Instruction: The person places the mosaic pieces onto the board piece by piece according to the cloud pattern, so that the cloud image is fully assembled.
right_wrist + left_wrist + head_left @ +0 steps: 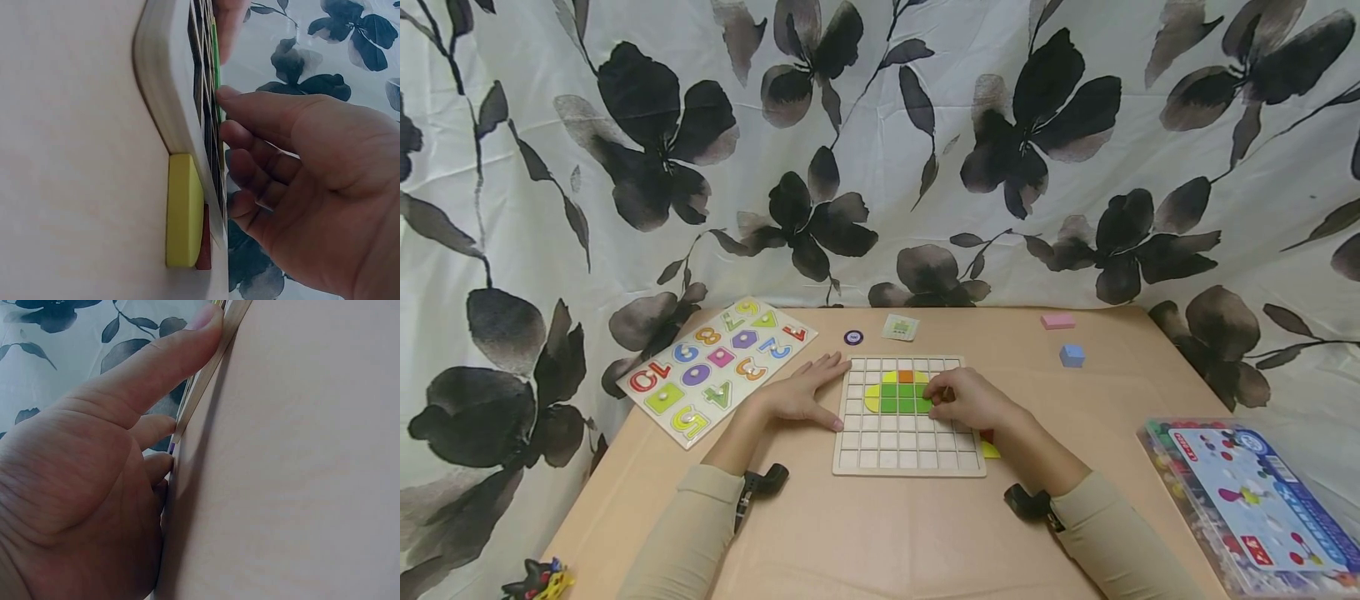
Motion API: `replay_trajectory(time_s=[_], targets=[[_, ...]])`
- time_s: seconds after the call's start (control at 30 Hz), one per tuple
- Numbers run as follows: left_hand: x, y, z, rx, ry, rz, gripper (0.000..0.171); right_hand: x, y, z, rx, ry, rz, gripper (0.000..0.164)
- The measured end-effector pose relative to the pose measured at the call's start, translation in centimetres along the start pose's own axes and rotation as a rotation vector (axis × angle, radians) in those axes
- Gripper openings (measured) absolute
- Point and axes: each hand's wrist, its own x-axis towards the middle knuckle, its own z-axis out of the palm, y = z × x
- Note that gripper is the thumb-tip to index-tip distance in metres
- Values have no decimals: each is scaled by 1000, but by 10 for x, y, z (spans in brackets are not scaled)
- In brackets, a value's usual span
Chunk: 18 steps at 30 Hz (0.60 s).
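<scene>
A white grid board [910, 460] lies mid-table in the head view, with green tiles [898, 398], an orange tile [906, 377] and yellow rounded tiles [872, 398] in its upper cells. My left hand [801, 395] rests at the board's left side, fingers spread, its thumb against the edge. Bent fingers of my right hand [973, 397] are over the right end of the tile pattern, thumb tip right at a green tile [217, 59]. I cannot tell whether this hand pinches a tile. A yellow block [182, 212] and a red piece [204, 240] lie by the board's right edge.
A number and shape puzzle board [745, 367] lies at left. Behind the grid board are a dark round disc [853, 337] and a small card [900, 327]. Pink [1057, 321] and blue [1072, 356] blocks sit back right, a clear plastic case [1240, 500] front right, small figures [538, 579] front left.
</scene>
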Motion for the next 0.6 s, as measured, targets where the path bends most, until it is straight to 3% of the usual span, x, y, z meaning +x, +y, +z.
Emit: replay_trajectory(time_s=[0.37,0.6], targets=[[0,0,-1,2,-5,1,117,-15,-12,-26,-5,32,6,29],[-1,2,-1,-1,-5,2,116,-30,-14,-54,-50,-25,10,23]])
